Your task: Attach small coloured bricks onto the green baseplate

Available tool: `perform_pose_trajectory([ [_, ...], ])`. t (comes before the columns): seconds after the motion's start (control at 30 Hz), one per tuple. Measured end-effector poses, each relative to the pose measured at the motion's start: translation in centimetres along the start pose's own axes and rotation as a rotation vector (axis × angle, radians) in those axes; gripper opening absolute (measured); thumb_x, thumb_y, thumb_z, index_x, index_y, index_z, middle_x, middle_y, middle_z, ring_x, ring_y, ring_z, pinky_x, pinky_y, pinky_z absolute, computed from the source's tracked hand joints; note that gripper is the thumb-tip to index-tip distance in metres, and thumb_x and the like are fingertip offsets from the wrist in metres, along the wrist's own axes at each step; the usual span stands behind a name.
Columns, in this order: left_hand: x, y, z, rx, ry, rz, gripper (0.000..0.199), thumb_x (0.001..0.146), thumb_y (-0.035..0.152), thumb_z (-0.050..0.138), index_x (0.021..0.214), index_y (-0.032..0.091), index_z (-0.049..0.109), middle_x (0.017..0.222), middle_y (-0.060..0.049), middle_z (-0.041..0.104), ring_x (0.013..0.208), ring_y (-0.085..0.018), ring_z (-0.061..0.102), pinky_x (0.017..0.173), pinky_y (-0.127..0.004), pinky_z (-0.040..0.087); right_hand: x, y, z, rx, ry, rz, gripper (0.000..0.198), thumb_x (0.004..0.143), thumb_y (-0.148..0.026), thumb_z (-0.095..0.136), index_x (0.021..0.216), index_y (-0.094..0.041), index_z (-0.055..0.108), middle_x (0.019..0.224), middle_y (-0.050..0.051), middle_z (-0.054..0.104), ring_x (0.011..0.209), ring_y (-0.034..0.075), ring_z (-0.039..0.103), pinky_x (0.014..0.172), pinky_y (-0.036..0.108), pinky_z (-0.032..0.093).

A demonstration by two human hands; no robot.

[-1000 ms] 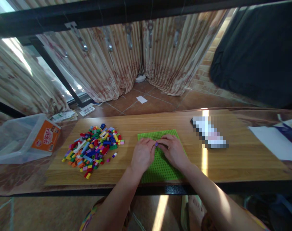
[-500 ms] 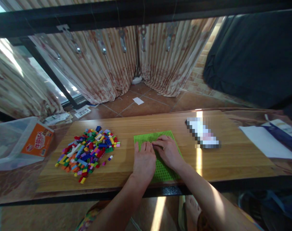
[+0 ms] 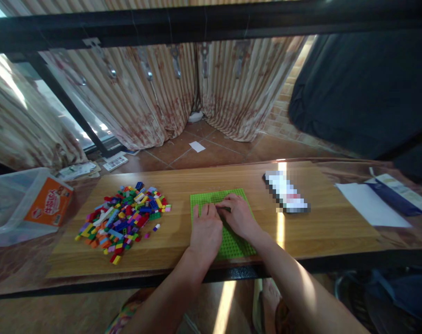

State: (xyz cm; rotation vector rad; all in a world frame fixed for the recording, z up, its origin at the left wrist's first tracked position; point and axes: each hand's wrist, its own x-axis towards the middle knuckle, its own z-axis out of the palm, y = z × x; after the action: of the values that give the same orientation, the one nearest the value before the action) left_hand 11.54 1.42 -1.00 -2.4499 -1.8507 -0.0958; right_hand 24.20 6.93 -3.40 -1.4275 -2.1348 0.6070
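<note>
Far to my left a clear plastic tub [image 3: 9,208] with an orange label sits at the edge of the wooden table [image 3: 183,174]. Next to it lies the heap of coloured bricks [image 3: 122,218], loose and unsorted, with a few strays near its right side. Then comes the green baseplate [image 3: 211,197], lying flat near the front edge. My left hand [image 3: 206,232] rests palm down on it, fingers straight and close together, pinning it. My right hand [image 3: 239,215] touches the left, fingertips bunched and pressing at one spot on the plate; whatever piece is under them is hidden, so I cannot tell what they grip. The visible studs are bare, so I judge the building barely begun, nearly every brick left. Further right, a blurred flat object [image 3: 286,197] and some papers [image 3: 371,206].
</note>
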Motion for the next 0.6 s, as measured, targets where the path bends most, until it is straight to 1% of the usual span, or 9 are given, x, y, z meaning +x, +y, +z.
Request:
perform_pose_trajectory([
  [0.13, 0.1, -0.4, -0.3, -0.032, -0.027, -0.001, 0.033, 0.090, 0.005, 0.041, 0.113, 0.006, 0.066, 0.111, -0.015, 0.066, 0.108, -0.028, 0.057, 0.101, -0.052, 0.041, 0.0, -0.1, 0.0, -0.008, 0.006, 0.021, 0.019, 0.082, -0.015, 0.066, 0.093, -0.024, 0.078, 0.095, 0.006, 0.065, 0.093, 0.020, 0.056, 0.088, 0.034, 0.041],
  [0.33, 0.2, -1.1, 0.1, -0.119, -0.014, -0.004, 0.029, 0.093, 0.008, 0.039, 0.107, 0.009, 0.064, 0.109, -0.013, 0.066, 0.106, -0.027, 0.058, 0.095, -0.047, 0.044, -0.2, -0.4, 0.1, -0.043, 0.009, 0.026, 0.020, 0.083, -0.014, 0.065, 0.096, -0.024, 0.077, 0.099, 0.007, 0.064, 0.096, 0.021, 0.055, 0.088, 0.035, 0.041],
  [0.47, -0.1, -1.5, 0.8, -0.181, 0.031, -0.004, 0.026, 0.092, 0.010, 0.041, 0.107, 0.011, 0.062, 0.113, -0.012, 0.065, 0.108, -0.026, 0.057, 0.094, -0.045, 0.044, -0.5, -0.6, 0.2, -0.064, 0.029, 0.007, 0.021, 0.086, -0.014, 0.060, 0.098, -0.021, 0.076, 0.099, 0.008, 0.064, 0.097, 0.022, 0.055, 0.089, 0.036, 0.041],
  [0.6, -0.2, -1.8, 1.5, -0.271, 0.115, -0.021, 0.024, 0.092, 0.011, 0.043, 0.110, 0.014, 0.060, 0.116, -0.010, 0.064, 0.110, -0.025, 0.056, 0.095, -0.041, 0.045, -0.9, -0.6, 0.3, -0.072, 0.051, -0.027, 0.022, 0.088, -0.015, 0.057, 0.098, -0.021, 0.075, 0.099, 0.009, 0.064, 0.097, 0.022, 0.055, 0.090, 0.037, 0.041],
])
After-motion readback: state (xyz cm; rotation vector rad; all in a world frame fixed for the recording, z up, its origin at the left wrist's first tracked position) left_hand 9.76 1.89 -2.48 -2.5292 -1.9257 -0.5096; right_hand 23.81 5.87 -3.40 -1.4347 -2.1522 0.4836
